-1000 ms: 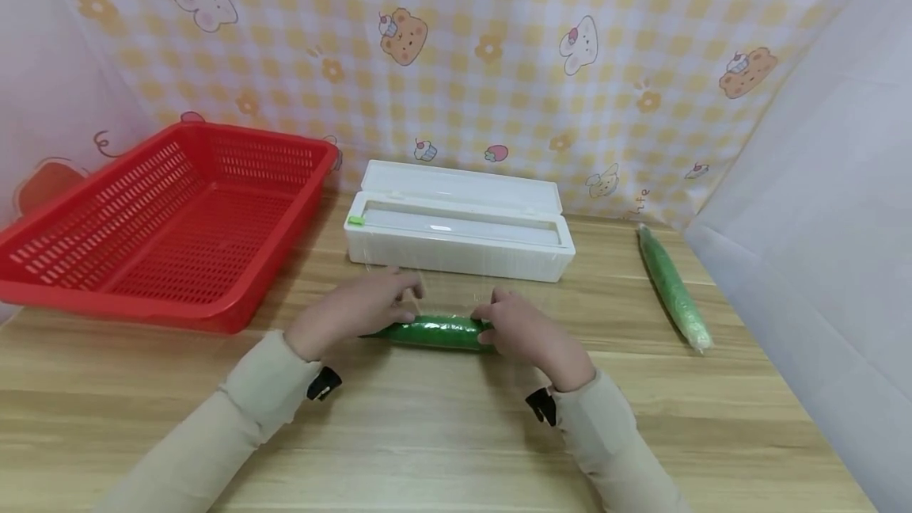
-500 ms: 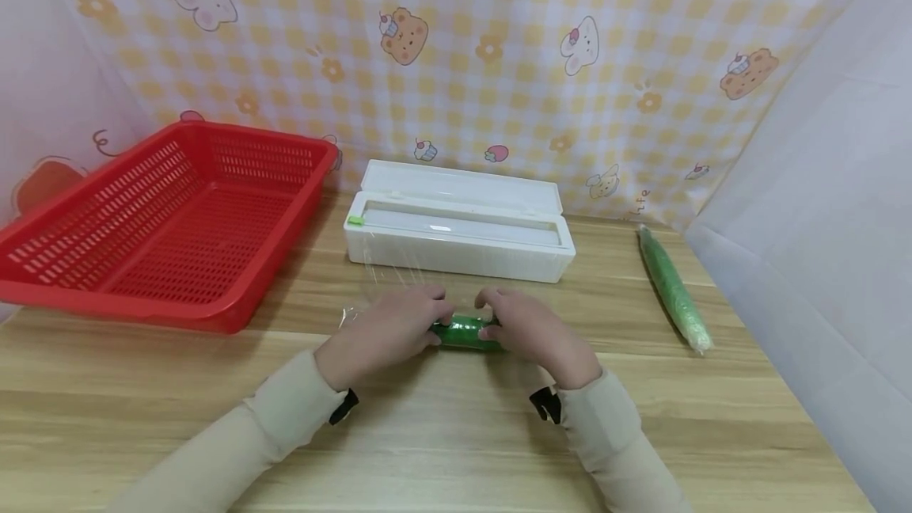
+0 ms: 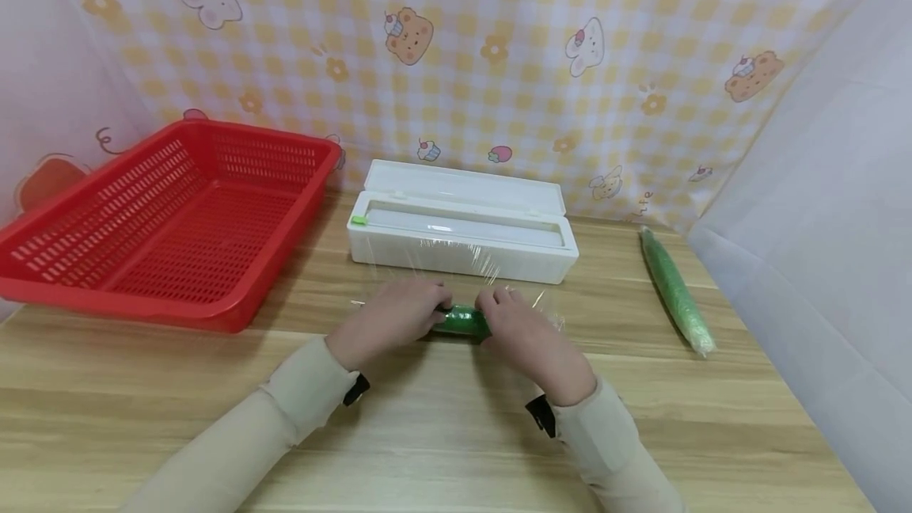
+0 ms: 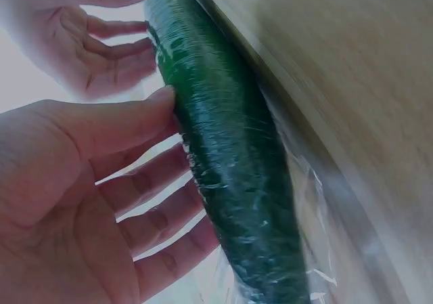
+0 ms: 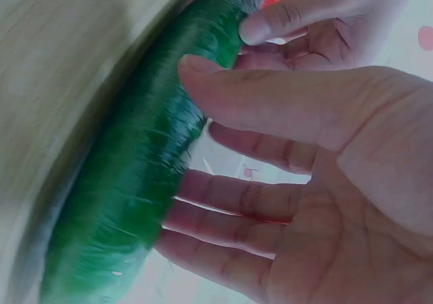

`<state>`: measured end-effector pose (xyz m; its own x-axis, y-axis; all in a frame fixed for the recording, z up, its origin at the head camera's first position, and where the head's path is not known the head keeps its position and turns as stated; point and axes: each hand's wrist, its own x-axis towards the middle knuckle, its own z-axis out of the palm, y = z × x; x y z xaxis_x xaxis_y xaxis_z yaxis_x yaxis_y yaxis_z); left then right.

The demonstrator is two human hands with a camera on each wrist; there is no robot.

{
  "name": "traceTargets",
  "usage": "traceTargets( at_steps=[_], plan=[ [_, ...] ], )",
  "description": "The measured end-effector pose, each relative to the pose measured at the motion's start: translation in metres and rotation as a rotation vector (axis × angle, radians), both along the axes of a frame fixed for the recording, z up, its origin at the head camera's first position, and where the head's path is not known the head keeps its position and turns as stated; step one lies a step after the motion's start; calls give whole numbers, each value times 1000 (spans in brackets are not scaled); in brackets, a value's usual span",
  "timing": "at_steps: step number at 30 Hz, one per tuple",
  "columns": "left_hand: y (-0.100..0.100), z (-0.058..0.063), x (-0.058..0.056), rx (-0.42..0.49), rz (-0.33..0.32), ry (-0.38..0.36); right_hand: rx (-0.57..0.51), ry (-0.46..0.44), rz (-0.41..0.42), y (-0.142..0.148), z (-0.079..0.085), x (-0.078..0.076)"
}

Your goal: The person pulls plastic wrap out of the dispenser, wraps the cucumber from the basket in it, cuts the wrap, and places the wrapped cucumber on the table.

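A dark green cucumber [image 3: 461, 322] lies crosswise on the table in front of the white cling film box, with clear film tight on its skin. My left hand [image 3: 395, 317] grips its left part, thumb [image 4: 139, 118] on the near side and fingers round the far side. On the right part, my right hand [image 3: 527, 340] holds it the same way, its thumb [image 5: 237, 91] against the skin. Clear film [image 3: 486, 261] stretches from the box [image 3: 456, 255] to the cucumber, and loose film [image 4: 318, 250] hangs past its end. In the head view the hands hide both cucumber ends.
The box's lid [image 3: 466, 183] stands raised, a green slider [image 3: 359, 221] at its left. A red plastic basket [image 3: 281, 256] sits at the left. Another film-wrapped cucumber [image 3: 673, 287] lies at the right, near the white side wall. A patterned curtain [image 3: 492, 93] hangs behind.
My left hand has moved right along the cucumber, closer to the right hand. The cucumber has shifted slightly toward the box, and the film between them now shows wrinkled streaks.
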<state>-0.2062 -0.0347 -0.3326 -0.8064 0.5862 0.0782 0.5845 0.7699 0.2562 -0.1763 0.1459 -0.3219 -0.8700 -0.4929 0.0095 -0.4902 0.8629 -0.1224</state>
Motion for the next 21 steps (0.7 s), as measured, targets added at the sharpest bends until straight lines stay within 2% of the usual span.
traceTargets(
  at_steps=[7, 11, 18, 21],
  plan=[
    [-3, -6, -5, -64, -4, 88, 11, -37, -56, 1, -6, -10],
    [-2, -11, -10, -71, -2, 99, 16, -31, -90, 2, -8, -15],
    [-2, -15, -20, -71, 35, 166, 50, 65, -60, 4, -15, -20],
    [-2, -15, -22, -58, 67, 162, 68, 106, -47, 4, -19, -24]
  ],
)
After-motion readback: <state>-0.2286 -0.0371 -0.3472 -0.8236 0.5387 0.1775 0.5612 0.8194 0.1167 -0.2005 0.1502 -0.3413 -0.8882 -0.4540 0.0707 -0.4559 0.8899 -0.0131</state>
